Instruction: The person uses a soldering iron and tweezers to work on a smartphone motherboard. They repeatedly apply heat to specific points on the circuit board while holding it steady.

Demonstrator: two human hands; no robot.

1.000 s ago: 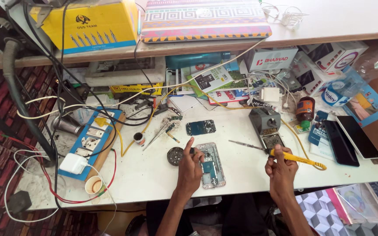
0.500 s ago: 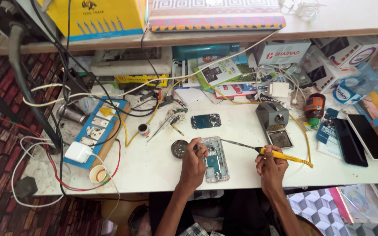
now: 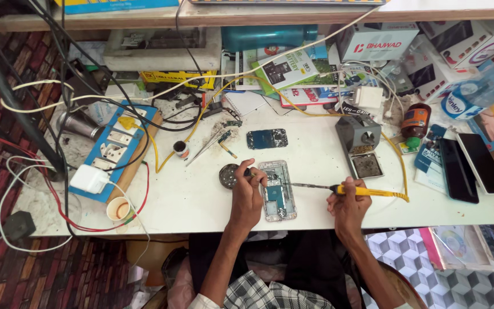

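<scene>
An opened phone (image 3: 277,190) with its circuit board exposed lies on the white bench (image 3: 201,194) in front of me. My left hand (image 3: 248,191) rests at the phone's left edge, fingers closed around a small dark tool. My right hand (image 3: 347,201) grips a yellow-handled soldering iron (image 3: 361,191), whose thin tip points left and reaches the phone's right side. A small round dark tin (image 3: 228,175) sits just left of my left hand.
A grey soldering stand (image 3: 360,142) with a sponge tray stands right of the phone. A separate phone panel (image 3: 267,138), tweezers (image 3: 207,147), a blue socket board (image 3: 112,150), a paper cup (image 3: 119,209), two dark phones (image 3: 469,166) and many cables and boxes crowd the bench.
The soldering iron's tip has swung down and left to the phone's right edge. My left hand stays at the phone. The camera has tilted down, closer to the bench.
</scene>
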